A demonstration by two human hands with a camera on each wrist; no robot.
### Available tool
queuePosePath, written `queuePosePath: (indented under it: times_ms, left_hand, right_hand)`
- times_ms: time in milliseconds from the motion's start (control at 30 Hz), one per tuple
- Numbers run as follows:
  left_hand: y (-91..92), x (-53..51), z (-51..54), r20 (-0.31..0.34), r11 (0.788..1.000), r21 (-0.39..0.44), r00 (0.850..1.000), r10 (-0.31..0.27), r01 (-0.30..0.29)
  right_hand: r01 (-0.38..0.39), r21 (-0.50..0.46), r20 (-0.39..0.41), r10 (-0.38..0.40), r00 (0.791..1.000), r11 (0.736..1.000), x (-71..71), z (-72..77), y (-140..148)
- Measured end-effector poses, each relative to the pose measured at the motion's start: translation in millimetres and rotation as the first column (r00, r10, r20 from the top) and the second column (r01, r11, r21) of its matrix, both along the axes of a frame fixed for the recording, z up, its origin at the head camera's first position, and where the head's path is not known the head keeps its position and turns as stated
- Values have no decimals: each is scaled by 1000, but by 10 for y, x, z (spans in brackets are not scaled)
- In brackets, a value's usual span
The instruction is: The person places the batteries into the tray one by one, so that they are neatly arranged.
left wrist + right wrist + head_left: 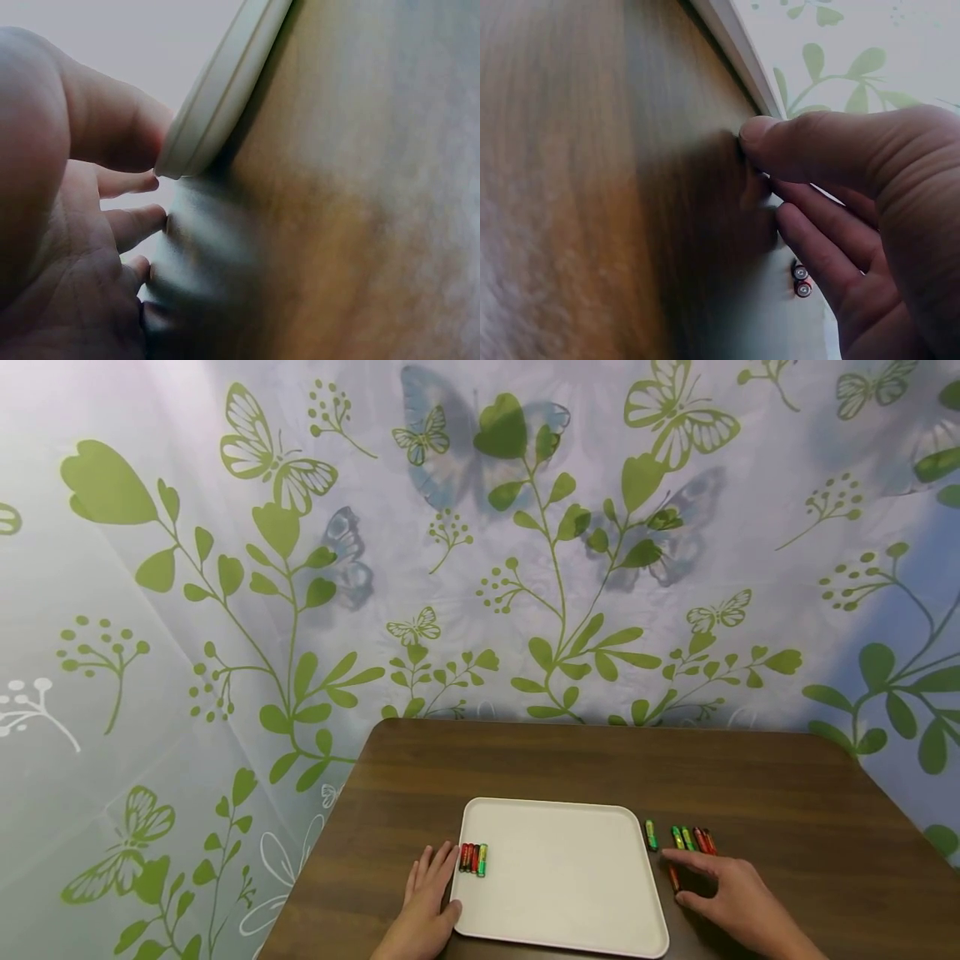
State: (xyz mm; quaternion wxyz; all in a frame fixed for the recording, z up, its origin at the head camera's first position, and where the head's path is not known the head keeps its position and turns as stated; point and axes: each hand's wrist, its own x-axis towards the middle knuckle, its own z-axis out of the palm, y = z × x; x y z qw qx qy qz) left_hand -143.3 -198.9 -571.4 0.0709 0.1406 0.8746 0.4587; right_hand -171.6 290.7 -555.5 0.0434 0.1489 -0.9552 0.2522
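On the left part of the white tray (555, 877) several small batteries (472, 858) lie side by side, red and black ones with a green one at the right end. My left hand (426, 902) rests at the tray's left edge, fingers extended, its thumb touching the rim (217, 90). To the right of the tray, my right hand (731, 893) is low over the table, its thumb and index finger spread apart. Between their tips shows a red-orange battery (673, 878); firm contact with it is not clear. In the right wrist view, the thumb (810, 146) hides much of that spot.
Right of the tray, a single green battery (650, 835) lies close to the rim. Farther right are two green batteries (682, 837) and two red ones (704, 841), side by side. A brown wooden table (600, 760) holds everything, with a patterned curtain (480, 568) behind it.
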Motion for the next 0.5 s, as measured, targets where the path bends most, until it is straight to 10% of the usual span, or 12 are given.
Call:
queuePosePath:
  times_ms: [500]
  left_hand:
    - [-11,-13,-108,-26,997,80,1000,-4,6]
  right_hand:
    - [8,-42,-120,-13,993,999,9,-9,-62]
